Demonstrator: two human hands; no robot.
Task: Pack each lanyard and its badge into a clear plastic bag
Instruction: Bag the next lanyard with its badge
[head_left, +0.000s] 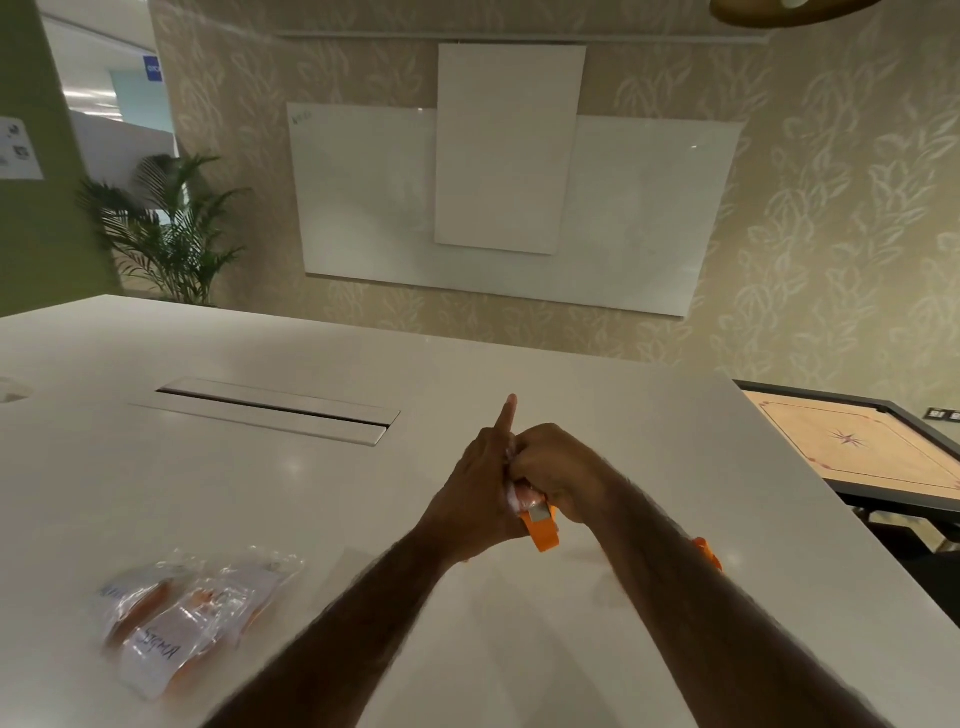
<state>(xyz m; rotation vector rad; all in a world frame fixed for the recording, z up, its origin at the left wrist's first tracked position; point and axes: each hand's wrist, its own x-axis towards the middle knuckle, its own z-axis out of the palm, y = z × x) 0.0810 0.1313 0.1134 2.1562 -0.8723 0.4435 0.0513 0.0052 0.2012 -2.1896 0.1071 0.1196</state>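
The orange lanyard (544, 535) is bunched up btwn both hands, held up a bit over the table (363, 493), near the middle. One flat loop of the strap pokes out under the hands, w/ a grey bit on it. A small white, crinkly bit (514, 498) shows where the hands meet; can't tell if it's a bag or a badge. The right hand (550, 467) is curled tight round the top of the bunch. The left hand (475, 483) is pressed on the other side, one finger sticking straight up and the rest folded in on the bunch, so both hands are holding it. Just past the right arm, another orange piece (707, 553) lies on the table, mostly hidden. At the front left, well apart from the hands, lie two clear bags (182, 613) w/ orange straps and white cards inside; one card (156, 652) says "SIGMA". Further back in the table is a long metal flap (275, 410). On the wall behind hangs a whiteboard (363, 192). A green plant (166, 228) stands at the left, and a game board (857, 447) sits to the right of the table.
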